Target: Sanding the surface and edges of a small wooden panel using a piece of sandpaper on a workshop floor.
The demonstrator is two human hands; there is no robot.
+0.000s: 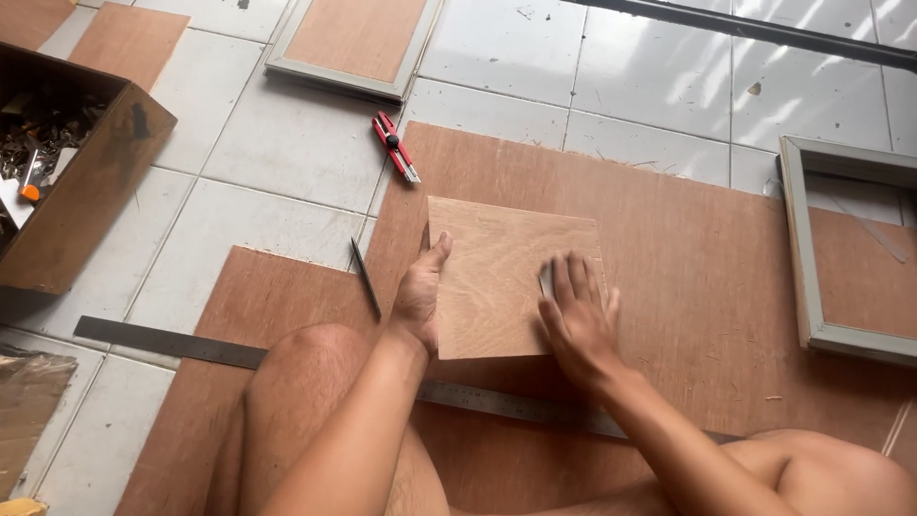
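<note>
A small square plywood piece (497, 258) lies on a larger plywood sheet (688, 277) on the tiled floor. My left hand (420, 291) grips the small piece along its left edge, thumb up on its face. My right hand (576, 320) presses flat on the piece's right side, fingers spread over a small grey pad that is mostly hidden and blurred under them. A long steel ruler (172, 342) runs across the floor and sheet just below both hands, passing under my knee.
A red utility knife (394, 145) lies above the sheet, a dark pencil (365, 277) to its left. Grey picture frames sit at top (334, 78) and right (800, 258). A cardboard box (86, 191) of hardware stands at left. My bare knees fill the bottom.
</note>
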